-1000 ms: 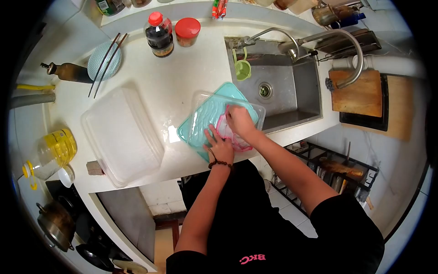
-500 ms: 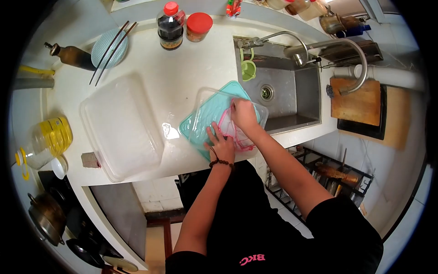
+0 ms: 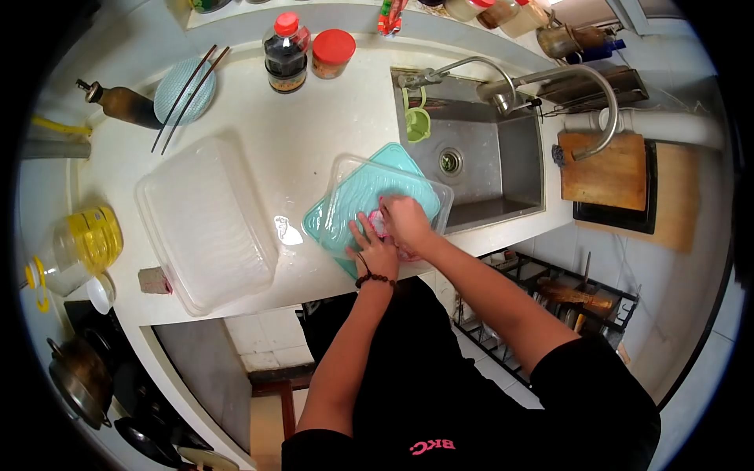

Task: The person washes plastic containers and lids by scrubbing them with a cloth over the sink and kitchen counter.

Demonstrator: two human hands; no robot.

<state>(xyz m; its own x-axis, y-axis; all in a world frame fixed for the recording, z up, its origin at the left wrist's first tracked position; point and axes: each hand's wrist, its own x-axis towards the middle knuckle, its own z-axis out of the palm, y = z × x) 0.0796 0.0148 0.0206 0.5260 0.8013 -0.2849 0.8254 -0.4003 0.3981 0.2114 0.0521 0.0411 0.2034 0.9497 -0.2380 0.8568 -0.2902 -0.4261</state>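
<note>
A clear plastic lid (image 3: 430,184) lies over a turquoise lid (image 3: 317,221) on the counter, close to the sink. My right hand (image 3: 408,223) is closed around a white cloth with pink edging (image 3: 378,225), bunched against the clear lid. Most of the cloth is hidden beneath my fingers. My left hand (image 3: 378,257) rests with fingers spread on the lid, just left of the cloth, and wears a beaded bracelet. Left of both lids, a large translucent plastic box (image 3: 208,224) sits bottom up.
Right of the lids is a steel sink (image 3: 491,169) with a curved faucet (image 3: 605,110). Farther back stand a dark sauce bottle (image 3: 285,59) and a red-lidded jar (image 3: 333,55). Chopsticks lie across a bowl (image 3: 192,90); an oil jug (image 3: 93,239) is at left.
My right hand has moved down and toward my left hand, bunching the cloth that was spread wider before. The left hand stays on the lid; the view has shifted slightly.
</note>
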